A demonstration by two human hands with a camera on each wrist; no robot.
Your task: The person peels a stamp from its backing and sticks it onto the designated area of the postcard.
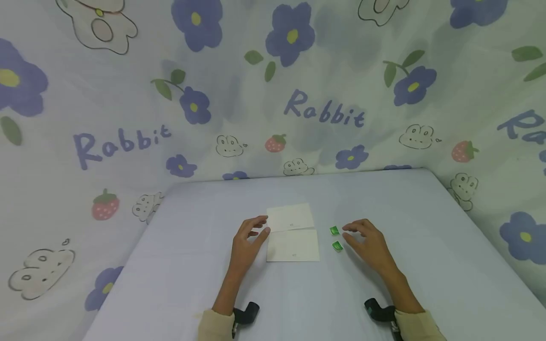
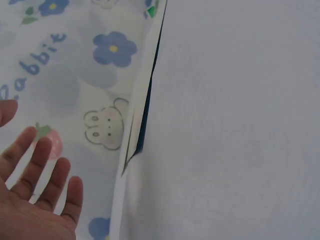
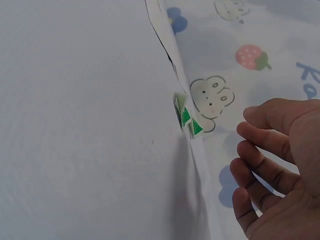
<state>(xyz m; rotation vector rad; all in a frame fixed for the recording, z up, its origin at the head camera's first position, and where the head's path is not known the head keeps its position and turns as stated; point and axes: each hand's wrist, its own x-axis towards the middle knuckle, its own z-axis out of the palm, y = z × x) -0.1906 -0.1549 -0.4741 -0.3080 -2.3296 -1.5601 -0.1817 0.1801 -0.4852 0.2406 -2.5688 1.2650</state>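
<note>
Left hand (image 1: 247, 240) and right hand (image 1: 371, 244) empty; work seems barely begun, most remaining.
Fingers curve loosely; paper (image 1: 293, 245) lies beside the left hand, two green pieces (image 1: 334, 230) beside the right, off the paper.

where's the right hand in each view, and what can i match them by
Head: right hand, lower half, right of centre, beside two green pieces.
Left wrist: not in it; the left hand shows lower left.
Right wrist: at the right edge.
Shared landmark: rabbit-print cloth.
</note>
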